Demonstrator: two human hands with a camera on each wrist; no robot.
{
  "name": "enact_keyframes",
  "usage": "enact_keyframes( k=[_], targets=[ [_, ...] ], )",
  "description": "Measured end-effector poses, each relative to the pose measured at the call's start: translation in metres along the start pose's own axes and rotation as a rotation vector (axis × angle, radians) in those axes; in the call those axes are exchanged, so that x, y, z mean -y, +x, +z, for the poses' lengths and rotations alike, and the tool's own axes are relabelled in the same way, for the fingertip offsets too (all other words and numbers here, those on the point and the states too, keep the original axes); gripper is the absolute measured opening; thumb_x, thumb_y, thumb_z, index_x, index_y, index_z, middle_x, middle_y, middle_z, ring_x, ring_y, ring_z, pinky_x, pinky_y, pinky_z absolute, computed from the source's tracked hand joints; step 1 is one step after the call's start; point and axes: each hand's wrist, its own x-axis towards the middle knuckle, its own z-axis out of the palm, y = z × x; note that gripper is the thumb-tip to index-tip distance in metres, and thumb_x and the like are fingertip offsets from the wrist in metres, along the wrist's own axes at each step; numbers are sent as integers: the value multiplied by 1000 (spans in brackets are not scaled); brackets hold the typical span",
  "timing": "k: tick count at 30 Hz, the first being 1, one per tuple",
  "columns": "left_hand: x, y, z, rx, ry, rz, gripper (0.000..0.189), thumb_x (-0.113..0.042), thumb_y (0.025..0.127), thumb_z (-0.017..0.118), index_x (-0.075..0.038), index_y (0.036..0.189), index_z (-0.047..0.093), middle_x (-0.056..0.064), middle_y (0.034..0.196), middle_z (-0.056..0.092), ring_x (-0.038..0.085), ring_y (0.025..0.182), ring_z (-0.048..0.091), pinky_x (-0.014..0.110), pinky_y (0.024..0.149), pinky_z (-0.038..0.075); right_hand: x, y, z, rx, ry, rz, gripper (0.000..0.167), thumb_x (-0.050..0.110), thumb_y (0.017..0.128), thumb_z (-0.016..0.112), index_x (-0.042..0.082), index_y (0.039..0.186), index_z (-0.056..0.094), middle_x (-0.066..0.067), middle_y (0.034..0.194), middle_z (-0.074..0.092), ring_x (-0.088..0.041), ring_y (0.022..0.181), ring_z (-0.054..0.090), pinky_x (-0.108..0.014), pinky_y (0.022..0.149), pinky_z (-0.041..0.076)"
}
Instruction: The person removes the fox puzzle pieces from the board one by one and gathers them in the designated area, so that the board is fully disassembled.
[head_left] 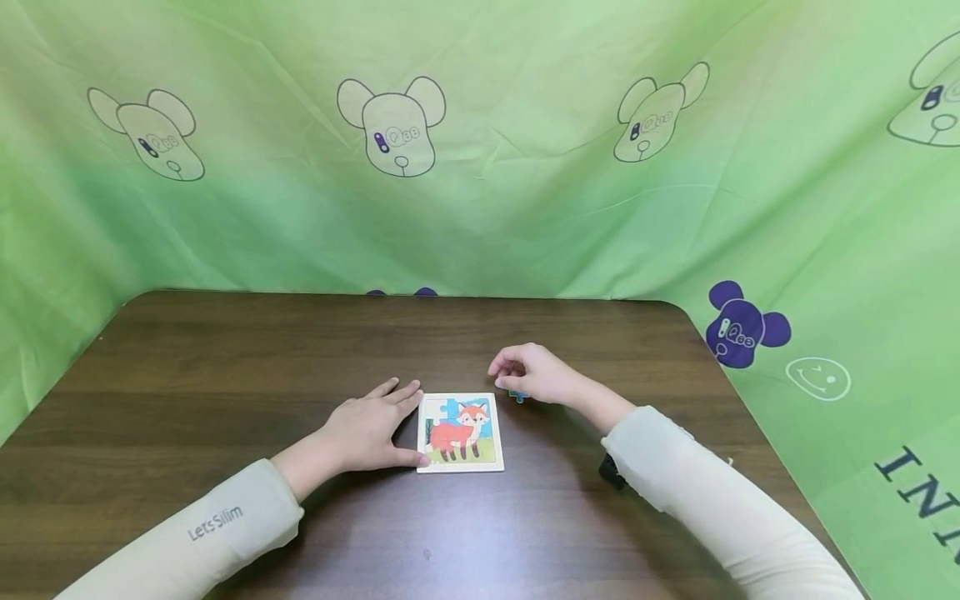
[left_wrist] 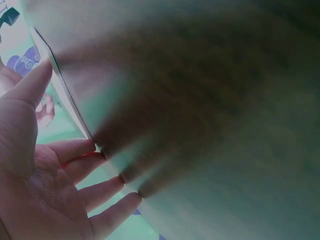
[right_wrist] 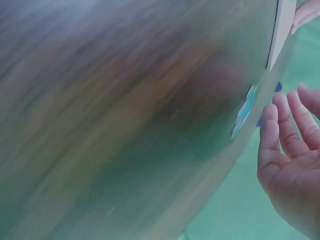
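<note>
A small square jigsaw puzzle board with a fox picture lies on the table; its upper left part shows pale bare backing. Spread fingers of my left hand rest at the board's left side, with the thumb on its lower left corner. In the left wrist view, the thumb and index fingertips of this hand are right at the board's edge. My right hand, fingers loosely bent, hovers beyond the board's upper right corner. Under it a blue puzzle piece lies on the table; the right wrist view shows this piece apart from the fingers.
The dark wooden table has a green printed curtain behind it and along its sides. A small black object sits beside the right sleeve, which partly covers it.
</note>
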Motion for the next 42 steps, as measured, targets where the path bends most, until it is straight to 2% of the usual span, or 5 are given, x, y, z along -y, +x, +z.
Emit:
enact_keyframes(
  k=[12, 19, 25, 34, 42],
  targets=[
    [0, 0, -1, 7, -7, -7, 97, -69, 77, 70, -14, 152, 43, 0, 161, 35, 30, 150, 31, 62, 97, 48, 21, 19, 20, 124, -24, -114, 16, 1, 90, 67, 4, 105, 70, -5, 91, 66, -9, 80, 59, -24, 77, 50],
    [0, 0, -1, 13, -12, -11, 98, -69, 77, 70, -14, 152, 42, -1, 162, 35, 30, 151, 30, 63, 98, 46, 28, 23, 27, 204, -109, -154, 19, 5, 90, 70, 10, 109, 71, -5, 100, 64, -11, 83, 58, -25, 79, 49],
    [2, 2, 1, 1, -10, 2, 97, -68, 77, 71, -12, 151, 44, 1, 161, 36, 32, 150, 31, 63, 97, 47, 31, 25, 28, 257, -196, -190, 27, 7, 88, 72, 13, 114, 70, -6, 104, 60, -18, 94, 55, -29, 87, 45],
    [2, 1, 2, -2, -18, 4, 97, -69, 76, 71, -12, 150, 45, 2, 160, 37, 33, 149, 32, 62, 95, 48, 33, 26, 28, 320, -239, -168, 37, 4, 87, 72, 17, 121, 69, -6, 110, 56, -20, 103, 48, -31, 90, 39],
    [1, 1, 1, 4, -3, -9, 98, -71, 76, 70, -14, 152, 43, -1, 161, 36, 30, 150, 31, 62, 97, 47, 39, 27, 25, 361, -261, -159, 40, 3, 87, 71, 21, 122, 68, -4, 111, 54, -18, 99, 43, -33, 90, 38]
  ],
)
